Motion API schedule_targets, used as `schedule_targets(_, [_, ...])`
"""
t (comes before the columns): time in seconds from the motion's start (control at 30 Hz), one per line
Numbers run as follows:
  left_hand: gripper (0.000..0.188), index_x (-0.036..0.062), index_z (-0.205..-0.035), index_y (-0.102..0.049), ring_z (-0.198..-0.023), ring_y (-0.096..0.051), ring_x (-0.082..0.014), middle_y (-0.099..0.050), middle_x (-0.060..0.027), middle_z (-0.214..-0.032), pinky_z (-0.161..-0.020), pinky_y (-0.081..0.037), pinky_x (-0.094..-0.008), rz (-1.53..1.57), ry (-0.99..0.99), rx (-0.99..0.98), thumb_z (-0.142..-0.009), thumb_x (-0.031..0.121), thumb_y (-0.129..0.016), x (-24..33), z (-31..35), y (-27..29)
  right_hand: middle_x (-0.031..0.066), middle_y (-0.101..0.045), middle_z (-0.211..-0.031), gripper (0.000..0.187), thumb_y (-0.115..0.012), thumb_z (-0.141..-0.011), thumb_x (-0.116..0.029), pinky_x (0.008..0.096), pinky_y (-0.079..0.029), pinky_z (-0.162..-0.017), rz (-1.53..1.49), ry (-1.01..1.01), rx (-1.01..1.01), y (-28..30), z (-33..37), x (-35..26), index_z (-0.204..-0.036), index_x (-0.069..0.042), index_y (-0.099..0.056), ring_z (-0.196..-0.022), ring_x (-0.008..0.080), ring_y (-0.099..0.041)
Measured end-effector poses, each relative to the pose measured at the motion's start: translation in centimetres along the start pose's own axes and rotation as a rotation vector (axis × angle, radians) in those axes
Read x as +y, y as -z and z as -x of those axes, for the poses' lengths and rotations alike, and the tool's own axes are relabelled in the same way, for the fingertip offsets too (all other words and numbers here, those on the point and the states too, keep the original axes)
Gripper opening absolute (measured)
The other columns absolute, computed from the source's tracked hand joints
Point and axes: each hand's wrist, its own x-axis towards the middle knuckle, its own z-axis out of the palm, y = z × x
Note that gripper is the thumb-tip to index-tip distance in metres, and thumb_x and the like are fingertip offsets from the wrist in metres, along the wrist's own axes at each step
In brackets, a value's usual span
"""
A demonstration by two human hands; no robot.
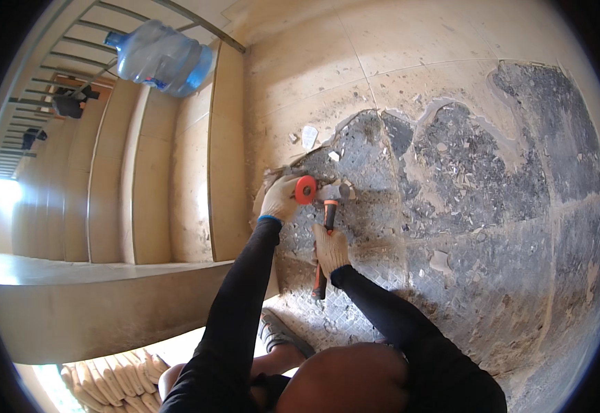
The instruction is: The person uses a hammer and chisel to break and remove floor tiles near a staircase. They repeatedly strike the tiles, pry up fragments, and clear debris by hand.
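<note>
My left hand point(281, 199), in a cream work glove with a blue cuff, is closed around a chisel whose round red hand guard point(305, 190) faces up. The guard and glove hide the chisel's shaft and tip. My right hand point(332, 249), gloved alike, grips a hammer point(329, 215) by its black and orange handle. The grey hammer head lies just right of the red guard; whether they touch I cannot tell. Beneath both hands is broken flooring, with a grey, rough bed point(369, 158) exposed and tile chips strewn over it.
Beige steps point(190, 165) drop away to the left beside a metal railing point(100, 31). A clear blue water jug point(163, 58) stands near the top step. Intact beige tiles point(307, 55) border the broken area. My sandalled foot point(281, 332) is close below; stacked tan bags point(110, 378) lie lower left.
</note>
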Motion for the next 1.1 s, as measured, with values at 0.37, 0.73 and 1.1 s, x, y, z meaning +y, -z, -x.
schedule_targets(0.37, [0.035,0.0055,-0.119,-0.078,-0.109,-0.072,-0.0376,-0.078,-0.0183,-0.115,-0.101,-0.055,-0.0458,0.096,0.211,0.435,-0.084,0.008,-0.077,1.2,4.7,-2.1,-0.0021,-0.05,-0.065,0.027,-0.069,-0.107,-0.027,0.0343,-0.046,-0.046,-0.261,0.108,0.119,8.7,6.5,-4.4,-0.091,-0.01,-0.055,-0.046,0.0125,-0.05])
schedule_targets(0.73, [0.051,0.0086,-0.139,-0.067,-0.13,-0.063,-0.0456,-0.068,-0.0217,-0.136,-0.114,-0.049,-0.0529,-0.13,0.369,0.638,-0.089,0.015,-0.079,1.7,11.5,-9.2,0.0227,-0.077,-0.094,0.039,-0.082,-0.088,-0.031,0.0558,-0.057,-0.079,1.248,0.464,-0.029,13.6,5.8,-3.9,-0.114,-0.004,-0.073,-0.09,0.046,-0.075])
schedule_targets(1.1, [0.052,0.0112,-0.139,-0.067,-0.141,-0.057,-0.0439,-0.065,-0.0171,-0.146,-0.117,-0.047,-0.0547,-0.071,0.468,0.554,-0.089,0.021,-0.077,1.2,11.9,-9.6,0.0104,-0.071,-0.102,0.027,-0.08,-0.092,-0.029,0.0495,-0.055,-0.089,1.543,1.164,-0.305,-1.0,-2.0,-13.8,-0.108,-0.01,-0.069,-0.101,0.0354,-0.068])
